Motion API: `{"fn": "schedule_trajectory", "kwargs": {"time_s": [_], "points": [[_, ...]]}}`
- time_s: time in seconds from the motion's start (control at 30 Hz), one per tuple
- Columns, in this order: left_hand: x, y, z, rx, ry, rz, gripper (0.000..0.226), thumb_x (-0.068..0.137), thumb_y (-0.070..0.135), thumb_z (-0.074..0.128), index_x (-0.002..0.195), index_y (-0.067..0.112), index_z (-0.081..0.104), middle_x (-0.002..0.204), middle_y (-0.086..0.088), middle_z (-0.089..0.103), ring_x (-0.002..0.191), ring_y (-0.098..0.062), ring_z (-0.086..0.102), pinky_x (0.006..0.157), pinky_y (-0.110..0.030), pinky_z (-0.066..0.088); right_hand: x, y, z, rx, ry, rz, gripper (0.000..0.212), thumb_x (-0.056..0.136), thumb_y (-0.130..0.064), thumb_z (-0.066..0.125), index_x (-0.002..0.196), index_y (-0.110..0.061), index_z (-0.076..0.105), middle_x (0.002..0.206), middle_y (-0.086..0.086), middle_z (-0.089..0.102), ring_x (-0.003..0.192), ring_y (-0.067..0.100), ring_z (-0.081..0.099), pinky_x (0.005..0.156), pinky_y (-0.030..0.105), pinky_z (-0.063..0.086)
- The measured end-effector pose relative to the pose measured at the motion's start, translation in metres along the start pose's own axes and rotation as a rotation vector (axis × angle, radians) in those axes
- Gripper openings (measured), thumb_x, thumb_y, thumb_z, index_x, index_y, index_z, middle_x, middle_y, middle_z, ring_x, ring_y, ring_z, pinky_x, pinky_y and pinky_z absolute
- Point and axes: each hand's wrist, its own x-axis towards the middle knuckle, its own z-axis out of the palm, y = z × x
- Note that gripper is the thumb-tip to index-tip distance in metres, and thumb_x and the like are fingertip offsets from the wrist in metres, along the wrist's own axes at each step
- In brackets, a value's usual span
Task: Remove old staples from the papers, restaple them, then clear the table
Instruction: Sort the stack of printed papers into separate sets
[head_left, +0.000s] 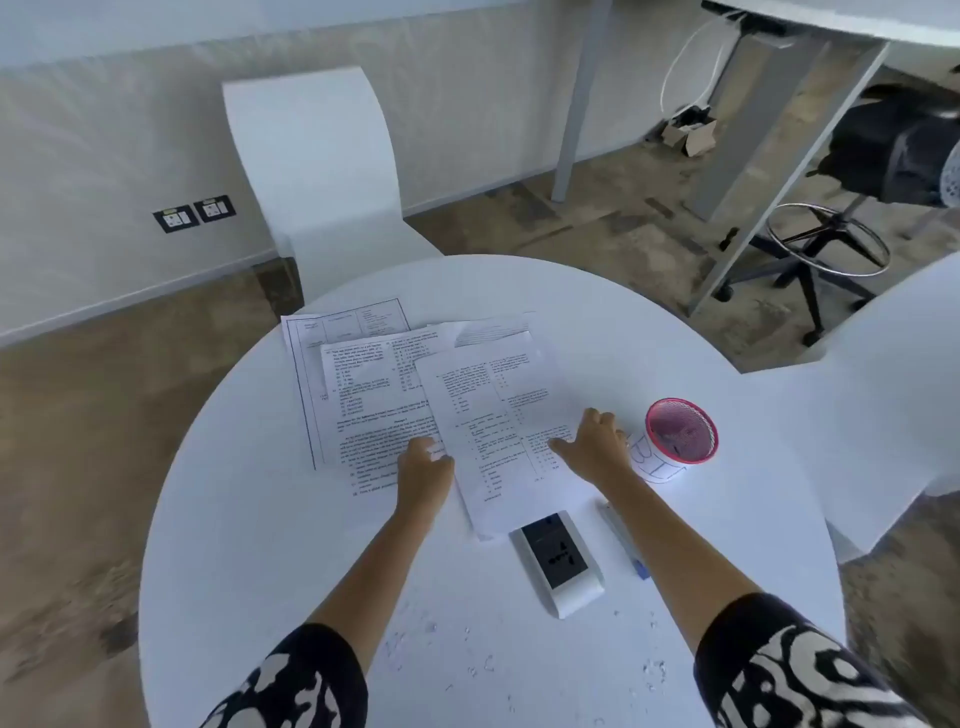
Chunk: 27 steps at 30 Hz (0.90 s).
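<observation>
Several printed papers (363, 384) lie fanned out on the round white table (260, 545). The topmost sheet (488, 415) lies tilted at the middle. My left hand (423, 465) holds that sheet's left edge, fingers curled on it. My right hand (595, 441) rests on the sheet's right side with the fingers bent over the edge. A long pale tool with a blue end (626, 540), a stapler or staple remover, lies near my right forearm. Small bits, perhaps staples (488, 662), are scattered near the table's front.
A pink mesh cup (681, 431) with a paper label stands right of my right hand. A white power socket block (558, 564) is set in the table between my arms. White chairs (322, 171) stand behind and to the right of the table.
</observation>
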Motion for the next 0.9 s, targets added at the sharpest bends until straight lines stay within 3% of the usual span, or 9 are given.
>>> {"fn": "schedule_trajectory", "kwargs": {"time_s": [0.13,0.23,0.3,0.37,0.47,0.57,0.67,0.77,0.9], "points": [[0.005,0.006,0.004,-0.206,0.045,-0.064,0.026,0.086,0.001,0.054,0.111,0.008,0.053,0.123,-0.016,0.05,0.083,-0.018,0.056,0.062,-0.033,0.058,0.009,-0.002,0.009,-0.036,-0.048,0.133,0.078,0.08,-0.05,0.068,0.131,-0.005,0.031,0.133,0.019,0.032,0.125,0.041,0.038,0.095,0.046,0.042],[0.011,0.009,0.006,-0.294,0.053,-0.095,0.016,0.085,-0.006,0.053,0.085,0.01,0.05,0.096,-0.008,0.052,0.072,-0.014,0.05,0.061,-0.031,0.055,0.013,-0.005,0.018,-0.026,-0.03,0.159,0.079,0.077,-0.05,0.071,0.129,-0.006,0.032,0.131,0.019,0.031,0.124,0.041,0.038,0.094,0.046,0.042],[0.011,0.01,0.007,-0.3,0.024,-0.095,0.014,0.079,0.001,0.057,0.092,0.002,0.053,0.086,-0.008,0.054,0.067,-0.017,0.05,0.056,-0.027,0.051,0.015,-0.004,0.019,-0.032,-0.012,0.173,0.08,0.076,-0.051,0.072,0.129,-0.006,0.033,0.131,0.02,0.033,0.124,0.041,0.037,0.096,0.046,0.041],[0.014,0.009,0.006,-0.248,-0.014,-0.079,0.036,0.076,0.013,0.062,0.108,-0.002,0.057,0.089,-0.009,0.062,0.068,-0.02,0.057,0.049,-0.023,0.043,0.017,-0.004,0.02,-0.022,-0.008,0.206,0.083,0.073,-0.053,0.074,0.13,-0.008,0.034,0.132,0.02,0.035,0.125,0.04,0.036,0.096,0.046,0.041],[0.018,0.009,0.0,-0.082,-0.117,0.022,0.014,0.086,0.014,0.061,0.097,0.006,0.065,0.087,-0.007,0.069,0.068,-0.023,0.065,0.045,-0.021,0.046,0.019,-0.005,0.019,-0.007,0.009,0.249,0.083,0.071,-0.052,0.076,0.131,-0.011,0.038,0.133,0.018,0.038,0.127,0.04,0.036,0.098,0.046,0.039],[0.02,0.009,-0.008,0.154,-0.08,0.21,0.015,0.089,0.014,0.054,0.078,0.004,0.057,0.065,-0.004,0.055,0.057,-0.02,0.051,0.049,-0.026,0.037,0.017,-0.01,0.017,0.088,0.077,0.278,0.054,0.076,-0.043,0.074,0.115,-0.013,0.053,0.117,0.014,0.053,0.115,0.035,0.047,0.088,0.039,0.041],[0.026,0.009,-0.024,0.24,-0.046,0.361,0.025,0.096,0.016,0.051,0.075,0.002,0.048,0.061,-0.003,0.039,0.056,-0.016,0.033,0.05,-0.025,0.022,0.014,-0.019,0.014,0.374,0.192,0.26,0.026,0.083,-0.025,0.066,0.07,-0.012,0.048,0.07,0.009,0.05,0.068,0.022,0.047,0.058,0.028,0.032],[0.026,0.02,-0.046,0.099,-0.071,0.365,0.031,0.1,0.021,0.05,0.072,0.017,0.036,0.061,0.001,0.036,0.057,-0.016,0.033,0.055,-0.032,0.03,0.007,-0.03,0.008,0.598,0.247,0.223,0.014,0.088,-0.019,0.06,0.081,-0.008,0.055,0.073,0.004,0.054,0.068,0.022,0.048,0.053,0.027,0.033],[0.027,0.027,-0.082,-0.018,-0.194,0.262,0.011,0.098,0.03,0.056,0.101,0.019,0.058,0.086,-0.002,0.064,0.064,-0.017,0.054,0.057,-0.027,0.046,0.0,-0.056,0.011,0.66,0.384,0.145,0.009,0.091,-0.018,0.059,0.097,-0.012,0.058,0.09,0.003,0.063,0.084,0.025,0.058,0.074,0.035,0.049]]}}
